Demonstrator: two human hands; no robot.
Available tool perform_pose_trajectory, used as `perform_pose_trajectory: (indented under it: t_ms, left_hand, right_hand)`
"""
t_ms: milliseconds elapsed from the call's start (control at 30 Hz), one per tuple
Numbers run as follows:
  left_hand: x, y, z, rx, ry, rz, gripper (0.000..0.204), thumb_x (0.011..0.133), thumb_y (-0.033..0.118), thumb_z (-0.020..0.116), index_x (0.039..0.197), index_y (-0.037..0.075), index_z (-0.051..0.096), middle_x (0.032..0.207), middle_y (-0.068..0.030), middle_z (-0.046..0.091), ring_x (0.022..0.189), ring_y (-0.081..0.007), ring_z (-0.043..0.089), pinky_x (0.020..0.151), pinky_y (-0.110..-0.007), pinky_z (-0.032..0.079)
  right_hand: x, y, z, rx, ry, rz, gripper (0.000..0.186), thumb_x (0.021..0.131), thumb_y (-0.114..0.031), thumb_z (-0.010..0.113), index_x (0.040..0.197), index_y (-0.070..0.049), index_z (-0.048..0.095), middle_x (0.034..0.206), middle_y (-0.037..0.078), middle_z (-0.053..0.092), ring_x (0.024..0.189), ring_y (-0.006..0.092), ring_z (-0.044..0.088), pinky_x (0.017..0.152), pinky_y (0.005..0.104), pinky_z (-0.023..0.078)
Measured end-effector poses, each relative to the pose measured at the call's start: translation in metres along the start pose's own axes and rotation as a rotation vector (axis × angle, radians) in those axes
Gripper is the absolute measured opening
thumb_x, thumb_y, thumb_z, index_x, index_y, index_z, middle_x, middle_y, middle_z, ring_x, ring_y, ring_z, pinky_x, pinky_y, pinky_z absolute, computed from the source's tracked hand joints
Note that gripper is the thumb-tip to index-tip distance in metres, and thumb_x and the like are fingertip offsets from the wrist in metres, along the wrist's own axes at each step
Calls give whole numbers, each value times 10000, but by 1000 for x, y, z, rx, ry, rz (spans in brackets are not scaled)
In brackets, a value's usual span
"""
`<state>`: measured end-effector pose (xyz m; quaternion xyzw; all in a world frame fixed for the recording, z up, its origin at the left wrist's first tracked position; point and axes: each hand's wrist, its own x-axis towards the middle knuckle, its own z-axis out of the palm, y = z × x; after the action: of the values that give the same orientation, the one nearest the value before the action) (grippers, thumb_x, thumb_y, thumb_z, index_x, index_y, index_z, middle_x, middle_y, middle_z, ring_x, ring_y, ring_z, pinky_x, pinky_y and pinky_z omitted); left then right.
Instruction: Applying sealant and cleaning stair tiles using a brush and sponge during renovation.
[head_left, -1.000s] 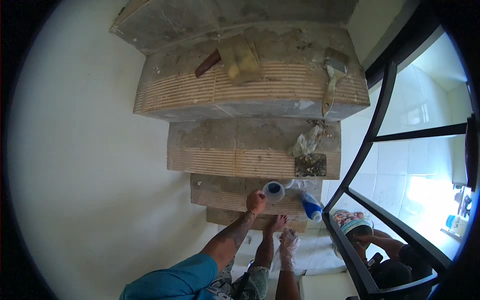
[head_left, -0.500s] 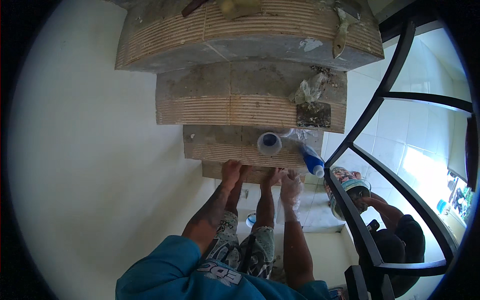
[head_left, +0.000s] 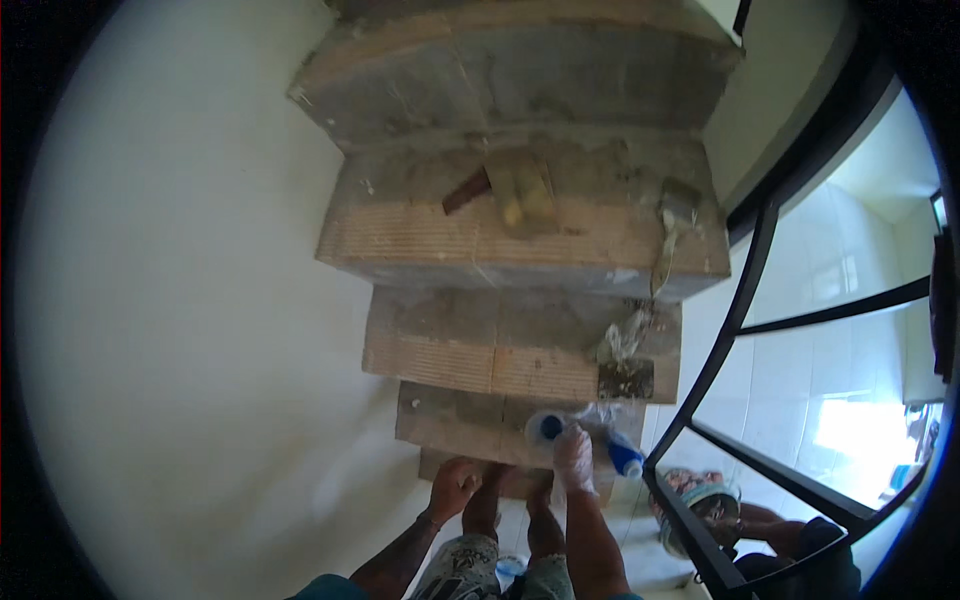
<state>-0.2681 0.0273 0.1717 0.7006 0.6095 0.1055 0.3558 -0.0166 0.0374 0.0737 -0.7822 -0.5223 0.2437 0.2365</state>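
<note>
My right hand (head_left: 573,455), in a clear plastic glove, is at the front-right rim of a translucent cup (head_left: 545,429) with dark blue contents; its fingers are curled, what they hold unclear. The cup sits on a low step. Right of it lies a blue bottle (head_left: 625,455) with a white cap, beside crumpled clear plastic (head_left: 598,411). My bare left hand (head_left: 452,488) is lower and left of the cup, fingers curled; whether they hold anything is hidden. My legs and bare feet show between my forearms.
Worn steps (head_left: 440,340) rise between a white wall (head_left: 190,300) and a black railing (head_left: 755,270). A paintbrush (head_left: 670,230), a scraper-like tool (head_left: 510,195) and crumpled plastic (head_left: 625,335) lie on them. Beyond the railing, another person (head_left: 810,560) reaches into a bucket (head_left: 680,515).
My left hand held the cup a second ago, then let it go and moved down-left. My right hand has come up to the cup. My view has shifted, showing more upper steps.
</note>
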Motion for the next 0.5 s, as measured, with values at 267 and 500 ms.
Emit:
perform_pose_trajectory:
  t_ms: [267,500]
  left_hand:
    - [72,96,-79,-237,-190,436,696,700,188,723,1310,75,407,1304,-134,444,1212,-292,409,1019,-385,331]
    - [99,139,-168,-268,-270,620,883,583,269,821,1327,60,392,1348,-120,408,1259,-269,369,1042,-375,291]
  right_hand:
    - [43,-110,-160,73,-353,-368,236,758,-155,525,910,-39,663,770,179,636,704,293,634,635,385,478]
    - [83,-227,-238,330,-655,-364,251,811,-163,536,1012,-57,640,882,192,634,785,343,616,677,388,477]
